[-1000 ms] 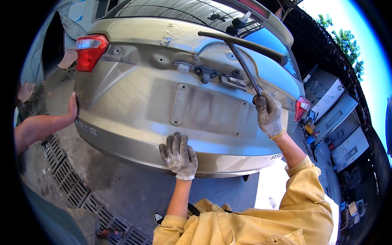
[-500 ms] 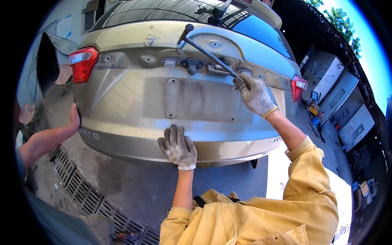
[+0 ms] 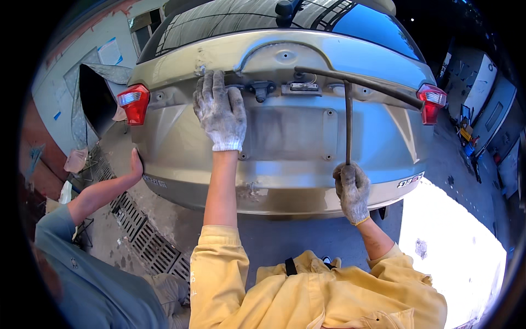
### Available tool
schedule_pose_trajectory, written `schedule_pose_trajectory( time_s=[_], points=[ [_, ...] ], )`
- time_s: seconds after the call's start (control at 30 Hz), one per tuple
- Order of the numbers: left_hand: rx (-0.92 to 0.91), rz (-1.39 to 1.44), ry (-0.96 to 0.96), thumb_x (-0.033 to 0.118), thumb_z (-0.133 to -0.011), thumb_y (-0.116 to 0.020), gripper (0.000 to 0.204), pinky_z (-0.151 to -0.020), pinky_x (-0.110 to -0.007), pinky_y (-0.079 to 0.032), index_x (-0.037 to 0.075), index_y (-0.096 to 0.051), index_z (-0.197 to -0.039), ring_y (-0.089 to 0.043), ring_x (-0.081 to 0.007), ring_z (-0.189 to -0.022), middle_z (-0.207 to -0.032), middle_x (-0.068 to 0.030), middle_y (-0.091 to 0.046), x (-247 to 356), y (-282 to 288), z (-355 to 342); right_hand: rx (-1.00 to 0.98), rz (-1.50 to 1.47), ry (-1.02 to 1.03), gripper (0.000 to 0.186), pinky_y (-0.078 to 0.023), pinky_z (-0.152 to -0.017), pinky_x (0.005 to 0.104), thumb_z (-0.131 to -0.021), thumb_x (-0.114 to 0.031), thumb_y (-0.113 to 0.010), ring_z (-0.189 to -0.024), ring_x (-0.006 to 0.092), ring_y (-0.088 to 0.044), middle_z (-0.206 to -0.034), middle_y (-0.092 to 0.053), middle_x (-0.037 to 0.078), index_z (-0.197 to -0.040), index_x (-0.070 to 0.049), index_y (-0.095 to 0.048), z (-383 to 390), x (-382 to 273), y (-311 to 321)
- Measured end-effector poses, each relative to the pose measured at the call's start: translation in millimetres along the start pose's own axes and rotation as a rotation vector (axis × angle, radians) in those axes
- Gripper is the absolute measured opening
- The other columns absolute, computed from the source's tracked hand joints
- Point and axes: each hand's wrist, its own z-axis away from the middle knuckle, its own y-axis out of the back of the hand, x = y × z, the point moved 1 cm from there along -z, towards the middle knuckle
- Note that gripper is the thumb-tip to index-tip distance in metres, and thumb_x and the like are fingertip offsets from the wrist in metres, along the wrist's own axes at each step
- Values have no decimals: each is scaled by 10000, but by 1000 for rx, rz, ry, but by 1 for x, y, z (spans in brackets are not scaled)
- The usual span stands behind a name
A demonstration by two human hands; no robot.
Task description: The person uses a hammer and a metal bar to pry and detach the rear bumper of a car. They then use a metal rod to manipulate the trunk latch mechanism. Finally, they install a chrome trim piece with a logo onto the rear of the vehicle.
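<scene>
Before me is the tan tailgate (image 3: 186, 148) of a car, its licence plate recess (image 3: 287, 131) bare. My left hand (image 3: 221, 112), in a grey-stained work glove, lies on the upper left of the panel with fingers stretched out, just below a rough, chipped patch (image 3: 202, 60). The gloved right hand (image 3: 352, 192), low on the right, is closed round the shaft of a T-shaped metal bar (image 3: 348, 123). Its crosspiece spans from near the licence plate lamp (image 3: 304, 90) toward the right tail light (image 3: 433, 104). Whether the bar touches the panel, I cannot tell.
At the left, a co-worker's hand (image 3: 136, 163) rests against the car's side; the blue-grey sleeve (image 3: 57, 219) is close to me. A floor drain grate (image 3: 148, 233) runs beneath. The left tail light (image 3: 134, 104) sticks out. Tools and panels (image 3: 468, 131) stand at the far right.
My left hand has moved up from the tailgate's lower edge to its upper left. The right hand has come down with the T-shaped bar, whose shaft now stands nearly upright.
</scene>
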Motion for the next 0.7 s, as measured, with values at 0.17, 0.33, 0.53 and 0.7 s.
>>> schedule_pose_trajectory(
  time_s=[0.17,0.33,0.53,0.7],
  points=[
    [-106,-171,-73,330,-1007,-575,543,-1176,-561,-319,48,-522,-1468,-441,-437,-1415,-1533,-226,-482,-8,-36,-8,53,-59,-115,398,-369,-533,230,-1072,-382,-555,-601,53,-475,-753,-573,-8,-916,-27,-641,44,44,20],
    [-114,-84,-84,313,-995,-583,524,-1171,-568,-316,59,-544,-1451,-430,-455,-1417,-1532,-230,-478,11,-45,9,19,-53,-207,425,-384,-533,243,-1072,-401,-544,-597,64,-487,-763,-590,4,-930,-14,-648,55,51,37],
    [-214,39,-40,200,-941,-670,220,-1069,-504,-425,80,-759,-1103,-589,-309,-1212,-1245,-105,-670,44,-14,13,-11,-15,-154,443,-299,-456,233,-1060,-449,-557,-493,44,-413,-648,-514,-20,-912,-35,-619,62,60,32],
    [-58,27,58,150,-926,-675,337,-1070,-494,-432,81,-696,-1255,-573,-349,-1232,-1295,-148,-644,31,-11,23,-93,93,-125,335,-358,-515,254,-1064,-324,-564,-556,75,-458,-682,-543,7,-992,-9,-657,40,39,25]
  ],
)
